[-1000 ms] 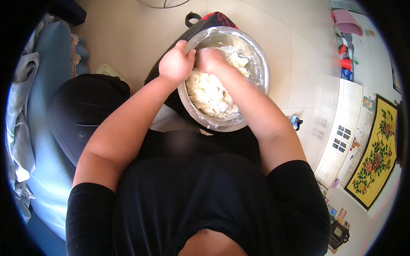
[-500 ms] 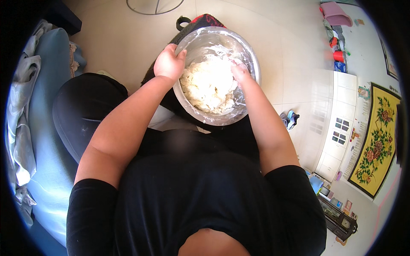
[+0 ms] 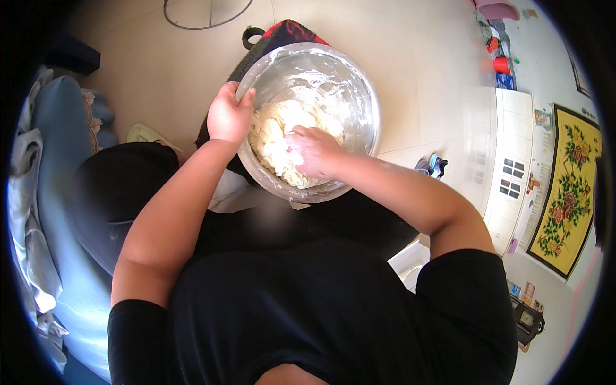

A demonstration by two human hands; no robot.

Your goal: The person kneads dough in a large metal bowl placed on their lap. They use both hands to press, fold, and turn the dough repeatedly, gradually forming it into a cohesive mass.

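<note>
A wide metal bowl (image 3: 355, 77) tilts in front of me, its inner wall smeared with white flour paste. Lumpy, pale yellow dough (image 3: 273, 128) lies in its lower left part. My left hand (image 3: 230, 117) grips the bowl's left rim, thumb over the edge and the other fingers hidden outside. Inside the bowl, my right hand (image 3: 316, 153) presses into the dough with curled fingers, their tips partly sunk in it and dusted white.
Under the bowl is a dark padded stool (image 3: 221, 90) with a red patterned top and a loop handle. A blue covered sofa (image 3: 58, 160) stands at my left. Shoes (image 3: 431, 165) lie on the tiled floor to the right, before a white cabinet (image 3: 511, 147). A metal ring stand (image 3: 208, 24) is at the far edge.
My right hand has moved from the bowl's right wall leftward onto the dough. The dough now sits further left in the bowl. My left hand keeps its hold on the rim.
</note>
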